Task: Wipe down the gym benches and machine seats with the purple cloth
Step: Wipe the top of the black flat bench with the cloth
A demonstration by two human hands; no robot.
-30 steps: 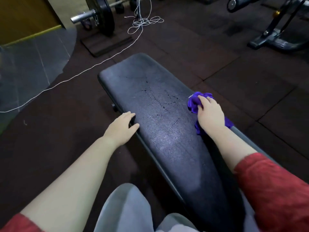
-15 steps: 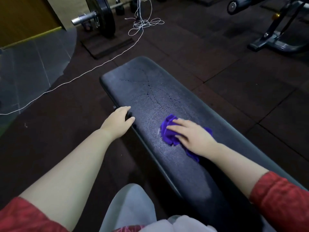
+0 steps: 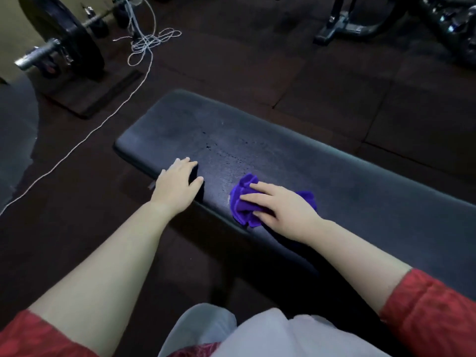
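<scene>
A long black padded bench (image 3: 296,161) with a cracked, worn surface runs from the centre to the right edge. A crumpled purple cloth (image 3: 243,202) lies on the pad near its front edge. My right hand (image 3: 283,210) presses flat on the cloth, fingers pointing left. My left hand (image 3: 177,186) rests on the bench's near edge, fingers spread over the pad, holding nothing.
A barbell with a black weight plate (image 3: 64,39) stands at the back left on a mat. A white cord (image 3: 146,45) trails across the dark rubber floor tiles to the left. Machine frames (image 3: 360,24) stand at the back right.
My right hand has swept the cloth from the bench's far right edge across the pad to the near side. The view has shifted, and my left hand stays on the bench edge.
</scene>
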